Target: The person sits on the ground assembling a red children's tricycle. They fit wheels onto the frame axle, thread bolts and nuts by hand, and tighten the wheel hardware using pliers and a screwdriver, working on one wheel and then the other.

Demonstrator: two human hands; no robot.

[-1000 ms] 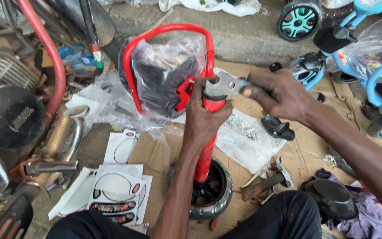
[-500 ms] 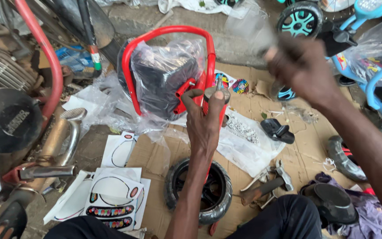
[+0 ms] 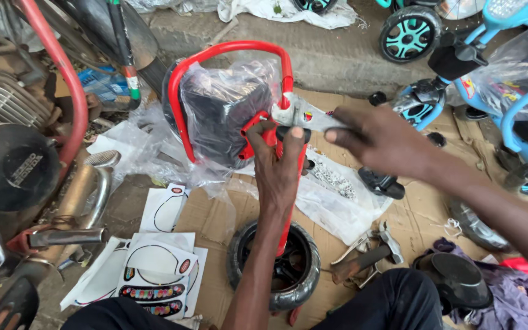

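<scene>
My left hand [image 3: 278,162] grips the upright red tube of a small tricycle frame [image 3: 290,79], just below its red hoop. A black seat wrapped in clear plastic [image 3: 227,107] sits inside the hoop. My right hand [image 3: 381,139] holds a flat silver spanner [image 3: 305,115] with its jaw end against the top of the tube, right above my left fingers. The tube runs down to a small black wheel [image 3: 276,269] standing on the cardboard [image 3: 215,214] between my knees.
A motorcycle engine and exhaust [image 3: 25,177] crowd the left side. Sticker sheets [image 3: 154,269] lie at the lower left. A hammer [image 3: 368,256], a black pedal [image 3: 381,182] and small fasteners on plastic [image 3: 334,177] lie to the right. Blue tricycles [image 3: 490,67] stand at the upper right.
My right hand swung up and away with the spanner, then came back down so the spanner meets the tube top again. My left hand kept its grip on the red tube.
</scene>
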